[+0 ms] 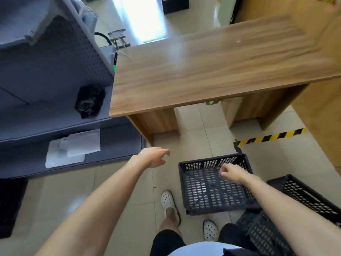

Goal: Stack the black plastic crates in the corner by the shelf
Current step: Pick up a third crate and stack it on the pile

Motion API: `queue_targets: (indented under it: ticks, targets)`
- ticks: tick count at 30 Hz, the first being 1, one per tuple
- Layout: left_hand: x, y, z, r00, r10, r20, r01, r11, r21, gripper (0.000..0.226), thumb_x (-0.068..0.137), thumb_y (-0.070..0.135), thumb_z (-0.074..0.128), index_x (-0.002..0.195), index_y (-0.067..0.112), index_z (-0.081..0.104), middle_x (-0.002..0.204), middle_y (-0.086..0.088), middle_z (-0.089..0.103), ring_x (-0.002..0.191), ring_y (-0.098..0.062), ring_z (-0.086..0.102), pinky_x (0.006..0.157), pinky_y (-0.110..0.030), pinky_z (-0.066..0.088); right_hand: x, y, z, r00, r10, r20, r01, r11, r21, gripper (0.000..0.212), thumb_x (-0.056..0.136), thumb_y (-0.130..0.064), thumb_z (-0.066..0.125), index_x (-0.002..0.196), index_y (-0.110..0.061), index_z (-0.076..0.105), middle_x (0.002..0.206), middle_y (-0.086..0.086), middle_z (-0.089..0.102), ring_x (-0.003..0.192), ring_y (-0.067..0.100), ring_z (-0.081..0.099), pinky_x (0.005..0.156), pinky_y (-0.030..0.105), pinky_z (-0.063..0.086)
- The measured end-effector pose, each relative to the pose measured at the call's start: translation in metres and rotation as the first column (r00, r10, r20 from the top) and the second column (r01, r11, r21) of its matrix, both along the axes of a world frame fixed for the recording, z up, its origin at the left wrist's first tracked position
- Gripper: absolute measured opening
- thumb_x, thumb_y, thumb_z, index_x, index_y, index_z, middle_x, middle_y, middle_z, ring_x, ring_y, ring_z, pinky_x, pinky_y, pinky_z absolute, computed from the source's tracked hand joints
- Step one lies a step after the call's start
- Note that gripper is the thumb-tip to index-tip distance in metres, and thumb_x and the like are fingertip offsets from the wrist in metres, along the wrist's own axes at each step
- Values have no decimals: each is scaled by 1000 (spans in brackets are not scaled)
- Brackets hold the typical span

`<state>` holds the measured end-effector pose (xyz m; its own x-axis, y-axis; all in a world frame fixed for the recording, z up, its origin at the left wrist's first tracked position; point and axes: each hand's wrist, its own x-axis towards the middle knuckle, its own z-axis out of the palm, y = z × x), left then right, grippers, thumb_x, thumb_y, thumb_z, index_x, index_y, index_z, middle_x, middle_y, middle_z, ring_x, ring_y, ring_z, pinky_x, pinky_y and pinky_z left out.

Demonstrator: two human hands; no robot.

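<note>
Hovering empty: left hand (154,157), right hand (232,172) | perforated rectangular black crate (212,196) below

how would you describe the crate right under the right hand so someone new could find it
Start at the wooden desk, then drop to the tiled floor in front of it. The black crate sits there open side up, below the right hand. Unlike the other crates at the right edge, its whole rim shows.

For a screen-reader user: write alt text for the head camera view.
Seen from above, a person's left hand and right hand reach down, both empty, toward an open black plastic crate on the tiled floor. More black crates sit at right; a wooden desk stands ahead and grey shelving at left.
</note>
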<state>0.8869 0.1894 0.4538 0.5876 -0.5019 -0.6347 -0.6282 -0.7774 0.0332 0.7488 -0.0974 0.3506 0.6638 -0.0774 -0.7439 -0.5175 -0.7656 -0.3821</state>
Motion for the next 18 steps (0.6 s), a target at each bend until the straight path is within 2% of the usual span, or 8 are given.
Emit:
queue_targets:
  ticks: [5, 8, 11, 13, 15, 16, 18]
  targets:
    - [83, -57, 0, 962, -272, 26, 272, 962, 17, 47, 99, 29, 48, 145, 28, 39, 141, -1, 52, 128, -24, 52, 96, -40, 50, -3, -31, -17, 960, -270, -72, 265, 962, -74, 15, 93, -27, 44, 97, -28, 58, 104, 1, 66, 92, 20, 62, 86, 37, 52]
    - [132, -94, -7, 910, -414, -6, 414, 910, 30, 49, 98, 34, 48, 146, 31, 38, 143, 2, 50, 130, -24, 51, 96, -39, 49, 14, -35, -21, 904, -416, -96, 408, 908, -98, 18, 95, -27, 40, 101, -25, 57, 105, 4, 65, 90, 23, 63, 76, 35, 50]
    - [161, -125, -18, 837, -547, -8, 547, 837, 11, 47, 98, 34, 46, 145, 33, 38, 144, 2, 51, 128, -23, 53, 94, -39, 50, 35, -21, -18, 790, -612, -31, 611, 791, -45, 19, 98, -29, 39, 96, -23, 58, 97, 6, 67, 80, 24, 63, 65, 36, 48]
    - [169, -140, -32, 790, -613, 21, 612, 790, 25, 46, 100, 30, 44, 146, 30, 38, 146, -1, 49, 129, -25, 53, 88, -37, 50, 43, -4, -22, 681, -732, 15, 732, 681, -4, 19, 97, -31, 42, 92, -25, 59, 94, 3, 68, 82, 26, 66, 71, 41, 54]
    - [171, -156, -53, 755, -655, 34, 654, 755, 47, 46, 101, 28, 44, 146, 27, 37, 145, -2, 49, 126, -26, 54, 79, -34, 49, 40, 15, -33, 583, -812, 11, 812, 583, 33, 20, 96, -33, 41, 93, -28, 60, 95, 2, 68, 85, 28, 67, 72, 40, 54]
    - [170, -163, -66, 742, -669, 25, 668, 743, 53, 46, 101, 28, 44, 146, 26, 37, 144, -3, 50, 124, -27, 56, 78, -34, 49, 34, 27, -42, 541, -841, -10, 841, 540, 41, 20, 96, -34, 41, 93, -29, 60, 96, 1, 69, 87, 28, 67, 73, 38, 53]
    - [163, -175, -93, 729, -684, -17, 684, 728, 38, 46, 101, 29, 45, 146, 25, 36, 141, -5, 51, 121, -28, 57, 85, -38, 51, 16, 46, -61, 467, -881, -68, 884, 466, 41, 19, 96, -32, 42, 96, -27, 61, 97, -1, 68, 91, 24, 66, 82, 40, 55]
